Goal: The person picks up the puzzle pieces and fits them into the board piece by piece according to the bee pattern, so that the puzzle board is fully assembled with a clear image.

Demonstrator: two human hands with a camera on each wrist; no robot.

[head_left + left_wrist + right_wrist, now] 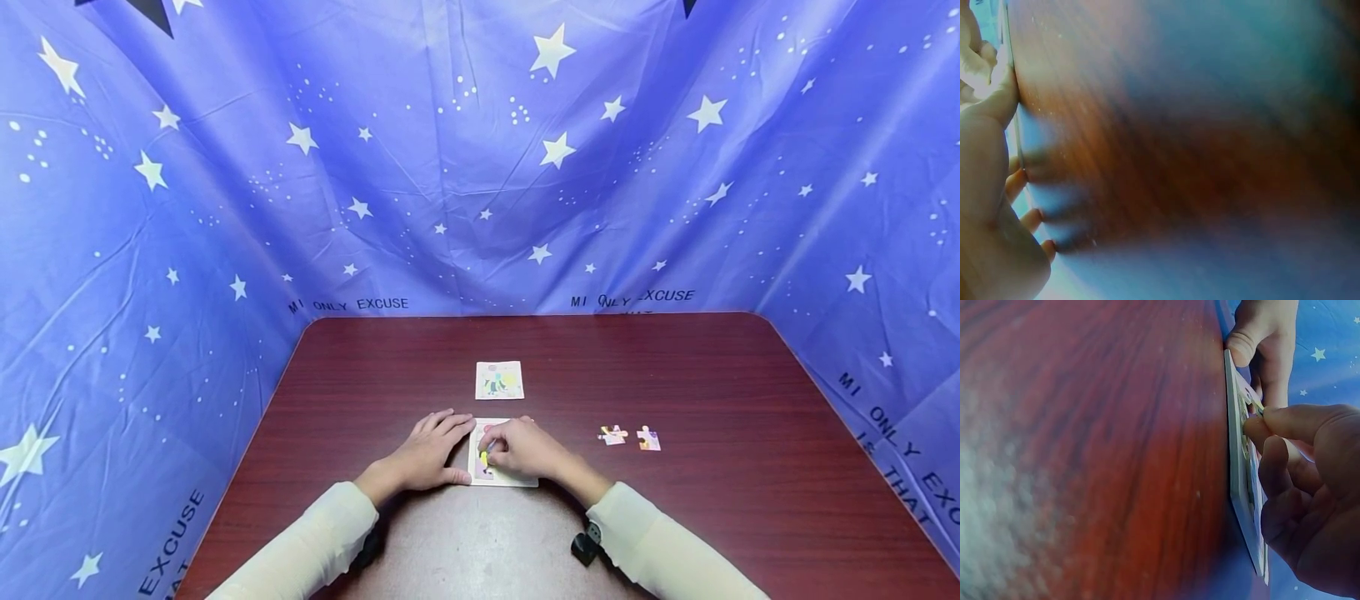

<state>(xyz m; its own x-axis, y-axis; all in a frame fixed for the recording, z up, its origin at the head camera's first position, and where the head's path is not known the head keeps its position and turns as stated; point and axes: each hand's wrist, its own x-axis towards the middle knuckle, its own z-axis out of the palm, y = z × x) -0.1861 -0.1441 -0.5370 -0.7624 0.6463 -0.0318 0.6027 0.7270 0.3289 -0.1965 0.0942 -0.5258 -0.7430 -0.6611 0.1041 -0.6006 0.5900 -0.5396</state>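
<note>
A white-bordered puzzle board [517, 482] lies flat on the table, with colourful printed parts inside its frame. My left hand [429, 452] rests at its left side, fingers spread, thumb on the lower left corner. Over the board's middle, my right hand [531, 450] pinches a jigsaw piece [483, 457] between thumb and index finger, low against the left part of the picture. From the right wrist view, the pinching fingertips [1266, 419] sit right at the board's face; the other fingers are curled. Much of the board is hidden under this hand.
Two loose jigsaw pieces, one [612, 435] beside the other [648, 438], lie right of the board. A square picture card [498, 381] lies behind it. The dark red wooden table [360, 367] meets a blue star-printed curtain [450, 167] at its back and sides.
</note>
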